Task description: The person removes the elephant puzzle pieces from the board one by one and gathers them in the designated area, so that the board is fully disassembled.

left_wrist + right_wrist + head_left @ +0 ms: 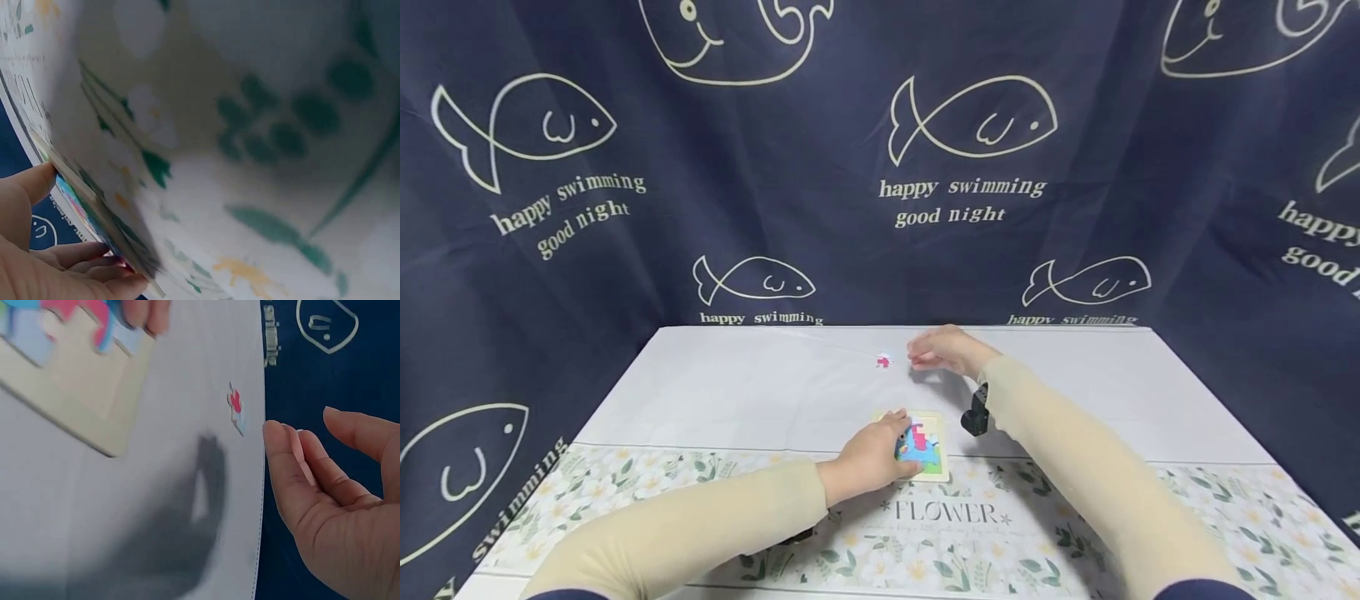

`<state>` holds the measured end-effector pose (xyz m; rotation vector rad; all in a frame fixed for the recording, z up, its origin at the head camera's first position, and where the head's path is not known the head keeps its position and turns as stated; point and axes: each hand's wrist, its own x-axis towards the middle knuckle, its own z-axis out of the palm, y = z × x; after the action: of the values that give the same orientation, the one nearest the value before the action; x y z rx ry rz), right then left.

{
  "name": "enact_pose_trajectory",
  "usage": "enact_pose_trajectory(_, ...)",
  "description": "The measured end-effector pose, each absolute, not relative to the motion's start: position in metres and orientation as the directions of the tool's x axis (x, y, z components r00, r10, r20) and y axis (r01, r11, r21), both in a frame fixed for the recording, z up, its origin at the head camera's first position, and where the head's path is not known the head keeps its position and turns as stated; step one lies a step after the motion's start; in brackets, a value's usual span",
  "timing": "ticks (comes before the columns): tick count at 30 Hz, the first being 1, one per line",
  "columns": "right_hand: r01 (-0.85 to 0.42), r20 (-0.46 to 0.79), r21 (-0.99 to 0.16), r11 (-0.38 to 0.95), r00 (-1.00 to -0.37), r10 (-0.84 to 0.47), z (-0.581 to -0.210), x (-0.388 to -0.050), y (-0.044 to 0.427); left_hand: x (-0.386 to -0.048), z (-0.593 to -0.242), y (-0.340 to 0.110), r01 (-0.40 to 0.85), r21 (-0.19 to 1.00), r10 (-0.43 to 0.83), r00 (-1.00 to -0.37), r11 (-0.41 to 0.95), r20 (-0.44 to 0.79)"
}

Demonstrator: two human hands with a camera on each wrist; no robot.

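Left hand on the jigsaw board, right hand beside a loose piece

The left hand [871, 452] holds a small jigsaw board [944, 457] by its left part, thumb toward the near edge and fingers toward the far one, spread over part of the picture. The board lies flat on the desk [760, 392], near the middle, reaching over the seam between the plain white area and a printed floral band [647, 483] that bears the word FLOWER. Blue, pink and green pieces fill much of its pale frame; in the right wrist view a bare patch of the base shows next to them.

Farther back, a loose piece [883, 361], pink and pale blue, lies on the white area, apart from the board. The right hand [943, 348] is just to the right of this piece without touching it. Its fingers bend gently and its thumb stands apart from them, leaving a moderate gap; whether anything tiny sits between the fingers cannot be told. The hand's shadow falls on the desk.

Both arms wear cream sleeves [1090, 467], and a black device [976, 410] sits at the right wrist. Behind the desk hangs a dark blue curtain [835, 167] with outlined fish and the words "happy swimming good night"
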<state>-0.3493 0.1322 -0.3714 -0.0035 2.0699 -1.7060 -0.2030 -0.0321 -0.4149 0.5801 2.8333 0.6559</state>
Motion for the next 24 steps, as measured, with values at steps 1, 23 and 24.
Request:
enact_pose_trajectory(1,0.280,-0.342,-0.931,0.236,-0.894,-0.289,-0.371,-0.347,0.132,-0.203,-0.415,-0.032,0.332,0.450,0.407,-0.910,0.829,-0.080)
enact_pose_trajectory(23,0.154,-0.328,-0.900,0.409,-0.855,-0.402,-0.374,-0.304,0.150,-0.205,-0.422,-0.038,0.340,0.512,0.425,-0.904,0.789,-0.054)
enact_pose_trajectory(24,0.148,-0.329,-0.897,0.416,-0.853,-0.405,-0.375,-0.303,0.150,-0.205,-0.422,-0.038,0.342,0.509,0.425,-0.903,0.790,-0.052)
